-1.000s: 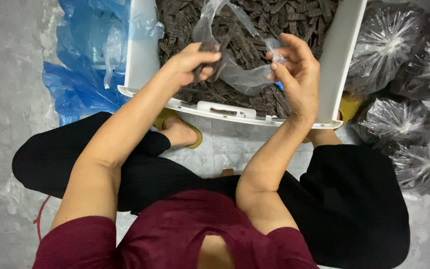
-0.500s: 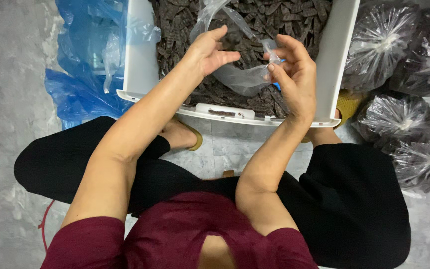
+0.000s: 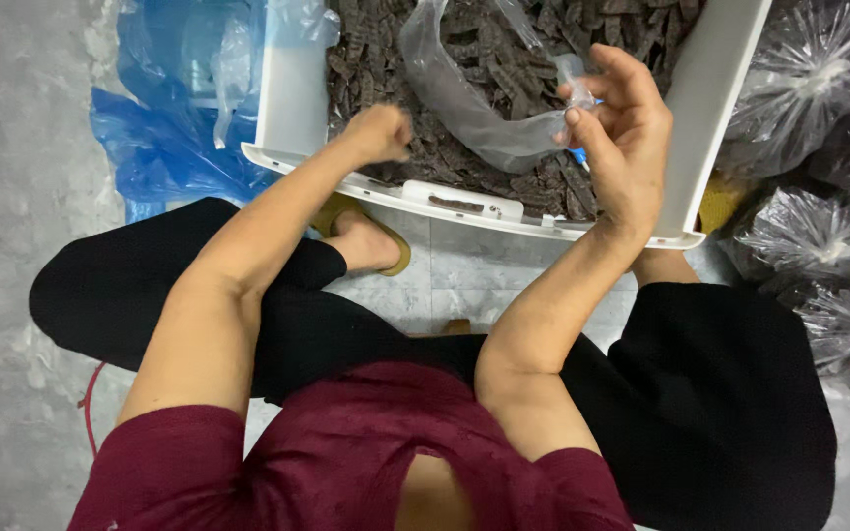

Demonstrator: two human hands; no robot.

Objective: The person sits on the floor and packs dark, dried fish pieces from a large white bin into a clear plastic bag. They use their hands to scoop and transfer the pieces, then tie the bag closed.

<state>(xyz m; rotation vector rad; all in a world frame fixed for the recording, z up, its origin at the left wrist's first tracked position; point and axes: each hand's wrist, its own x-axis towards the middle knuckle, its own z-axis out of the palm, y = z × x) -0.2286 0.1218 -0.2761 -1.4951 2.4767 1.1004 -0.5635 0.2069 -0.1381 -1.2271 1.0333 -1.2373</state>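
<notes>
Overhead, the left hand (image 3: 378,133) is closed in a fist down among the dark pieces (image 3: 464,157) in the white bin (image 3: 292,88), seemingly clutching some. Beside it, the right hand (image 3: 622,128) pinches a clear plastic bag (image 3: 474,118) above the bin.

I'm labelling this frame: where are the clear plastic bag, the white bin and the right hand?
clear plastic bag (image 3: 469,118), head view, its sagging middle.
white bin (image 3: 292,93), head view, left wall.
right hand (image 3: 622,138), head view, palm.
</notes>
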